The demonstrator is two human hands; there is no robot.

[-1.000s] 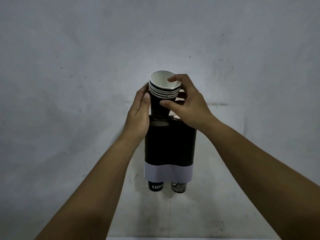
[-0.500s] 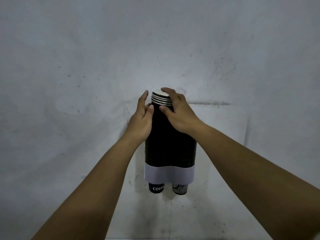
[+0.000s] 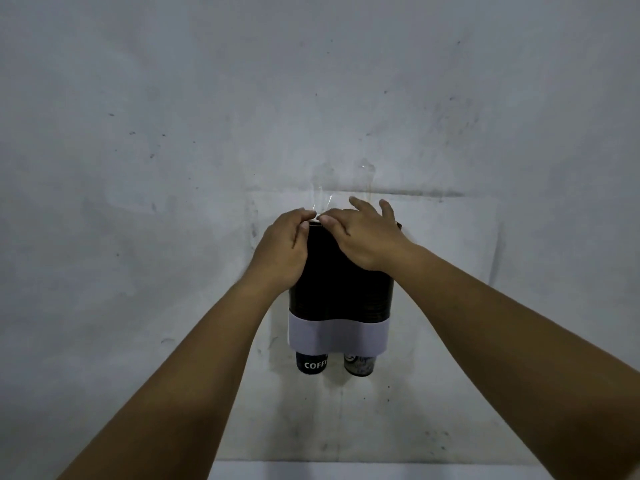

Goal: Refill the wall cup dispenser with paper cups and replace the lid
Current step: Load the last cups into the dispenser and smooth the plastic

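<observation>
A black twin-tube cup dispenser (image 3: 341, 289) with a white band (image 3: 337, 337) hangs on the wall. A dark cup marked "COFFEE" (image 3: 311, 364) sticks out under the left tube. Beside it, a patterned cup (image 3: 359, 366) hangs out of the right tube. My left hand (image 3: 282, 249) wraps the top of the left tube, fingers hooked over its rim. Lying flat across the dispenser's top is my right hand (image 3: 365, 233), fingers spread, its thumb touching my left fingertips. The stack of cups is hidden under my hands. No lid is in view.
The grey, stained wall (image 3: 173, 168) fills the view. A clear, shiny patch (image 3: 363, 169) glints on the wall just above the dispenser. A pale ledge (image 3: 346, 471) shows at the bottom edge.
The stack of cups has sunk into the left tube and out of sight. Both hands followed it down and now rest on the dispenser's top.
</observation>
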